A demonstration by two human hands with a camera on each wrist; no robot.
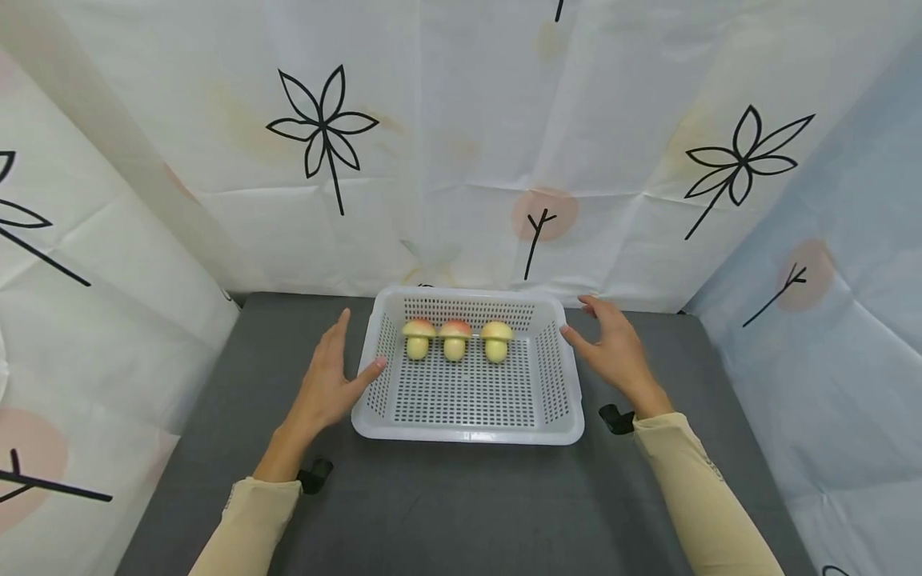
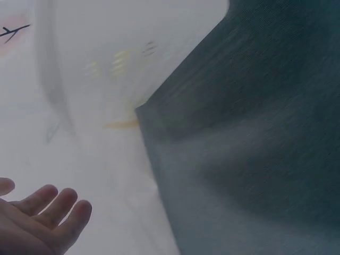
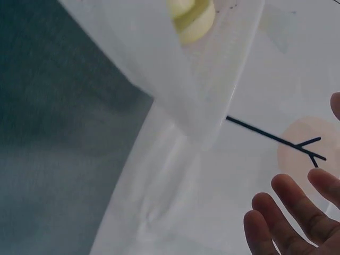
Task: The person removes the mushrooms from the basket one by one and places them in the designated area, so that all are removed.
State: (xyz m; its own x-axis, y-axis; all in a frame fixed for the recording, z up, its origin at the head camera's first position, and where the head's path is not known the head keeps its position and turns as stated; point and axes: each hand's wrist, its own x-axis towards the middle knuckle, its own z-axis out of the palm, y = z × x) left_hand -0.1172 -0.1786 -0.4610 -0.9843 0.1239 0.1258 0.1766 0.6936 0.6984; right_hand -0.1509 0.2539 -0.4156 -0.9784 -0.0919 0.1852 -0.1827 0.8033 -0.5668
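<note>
A white perforated plastic basket (image 1: 464, 436) lies on the grey table between the two hands. Inside it, toward the back, three mushroom-shaped pieces stand in a row: a left one (image 1: 418, 348) and a middle one (image 1: 454, 350) with reddish-yellow caps, and a right one (image 1: 495, 350) with a yellow cap. The left hand (image 1: 327, 388) is at the basket's left side, fingers extended and thumb reaching to the rim; whether it touches is unclear. At the right side, the right hand (image 1: 615, 352) has its fingers spread and its thumb close to the rim. Neither hand grips anything.
The grey tabletop (image 1: 461, 512) runs in front of the basket and to both sides. White cloth with plant drawings (image 1: 461, 144) hangs behind, close to the basket's back edge, and more cloth (image 1: 850, 320) borders the right side.
</note>
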